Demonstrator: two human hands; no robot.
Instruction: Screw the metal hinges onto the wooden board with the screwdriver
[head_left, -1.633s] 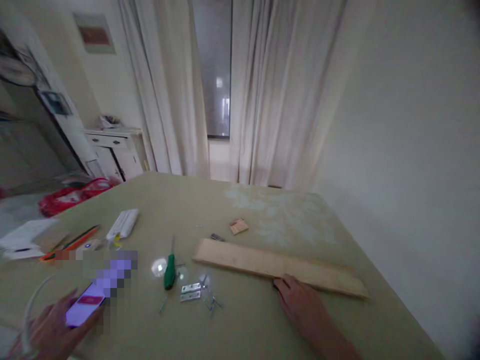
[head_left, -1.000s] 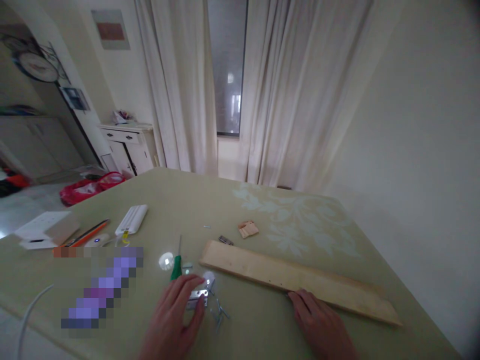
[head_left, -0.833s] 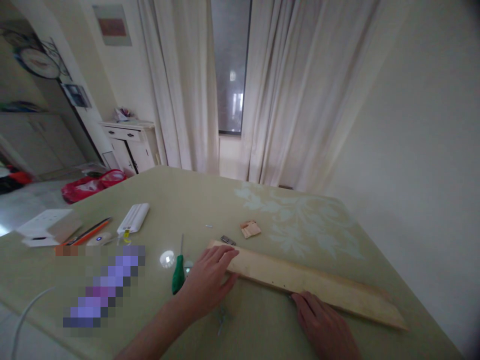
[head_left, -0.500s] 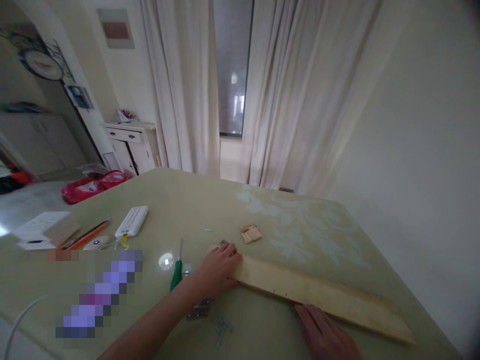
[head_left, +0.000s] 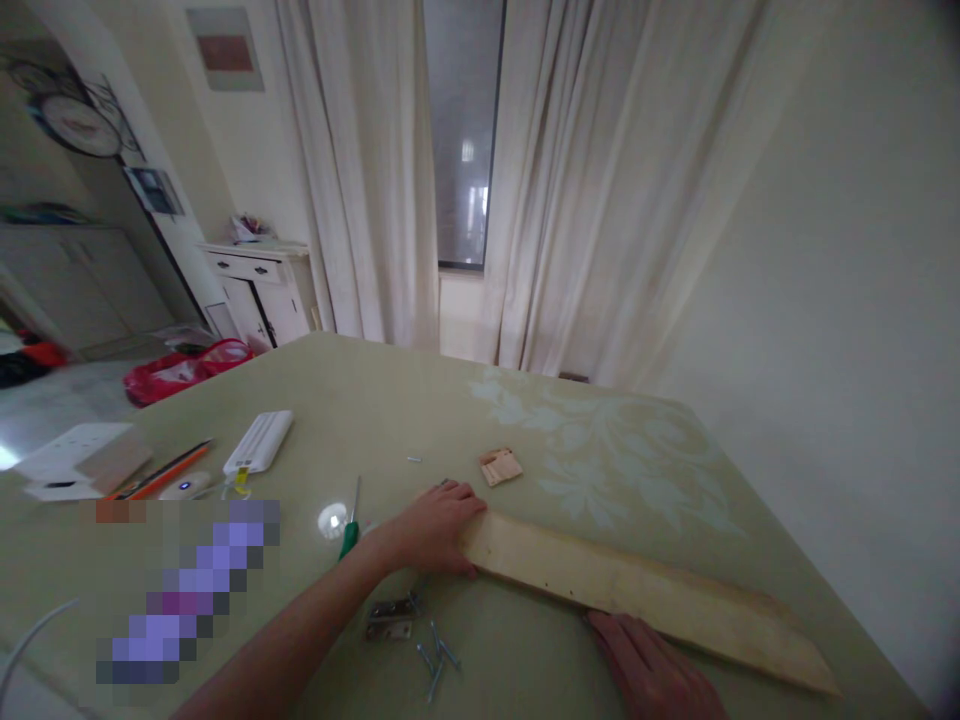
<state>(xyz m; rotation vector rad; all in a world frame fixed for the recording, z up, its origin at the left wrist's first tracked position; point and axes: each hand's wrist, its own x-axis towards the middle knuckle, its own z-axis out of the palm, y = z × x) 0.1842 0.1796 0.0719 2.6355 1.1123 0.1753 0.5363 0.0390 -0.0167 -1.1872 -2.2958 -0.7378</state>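
A long, pale wooden board [head_left: 600, 570] lies flat, slanting from the middle of the table to its near right. My left hand [head_left: 442, 525] is closed over the board's left end, fingers across the far side and thumb at the near edge; that end is hidden. My right hand [head_left: 652, 665] holds the board's near edge, its fingers together and their tips partly hidden. A metal hinge [head_left: 390, 618] and several loose screws [head_left: 437, 655] lie near my left forearm. The green-handled screwdriver [head_left: 350, 538] is partly behind that forearm.
Beyond the board lies a small brown packet [head_left: 500, 466], with a tiny light-coloured piece [head_left: 414, 460] to its left. A white power bank [head_left: 259, 442], an orange-and-black cutter-like tool [head_left: 169, 470] and a white box [head_left: 79, 458] are at the left. A pixelated purple-blue area covers something nearer.
My left hand and forearm have shifted slightly left, covering more of the screwdriver handle and uncovering the hinge. The board stays almost in place, and my right hand remains at its near edge.
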